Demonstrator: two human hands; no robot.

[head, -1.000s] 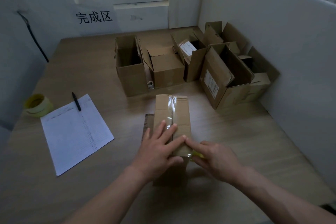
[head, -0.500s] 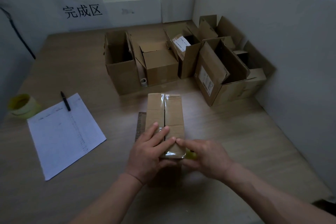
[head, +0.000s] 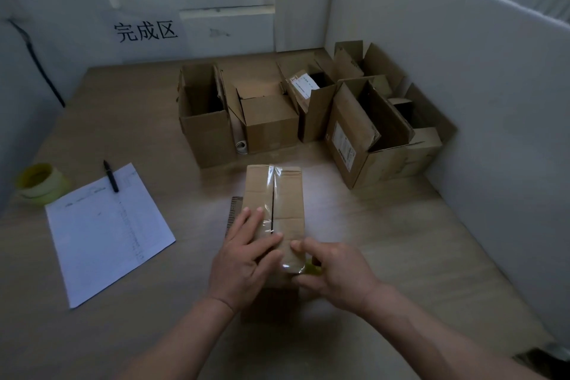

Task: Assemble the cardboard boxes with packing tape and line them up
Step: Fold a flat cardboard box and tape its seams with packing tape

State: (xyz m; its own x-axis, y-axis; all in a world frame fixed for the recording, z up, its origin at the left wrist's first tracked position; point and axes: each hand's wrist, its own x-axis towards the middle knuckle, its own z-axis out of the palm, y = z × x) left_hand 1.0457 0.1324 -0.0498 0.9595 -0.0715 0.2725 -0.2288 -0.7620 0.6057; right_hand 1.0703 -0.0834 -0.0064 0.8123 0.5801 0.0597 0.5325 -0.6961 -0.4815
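left hand [head: 245, 259] flat, fingers straight | right hand [head: 336, 271] seemingly pinching

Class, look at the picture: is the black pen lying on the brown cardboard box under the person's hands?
No: the black pen lies across the far edge of the white paper sheet, well left of the brown cardboard box.

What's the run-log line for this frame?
phase: taping seam | left hand: pressing flat on box | right hand: pinching tape end at near edge | open boxes: behind

Open worktop [head: 385, 244] right of taped box [head: 274, 194]; blocked behind by open boxes [head: 271, 120], on the right by partition [head: 478, 102], left by paper [head: 108, 231].
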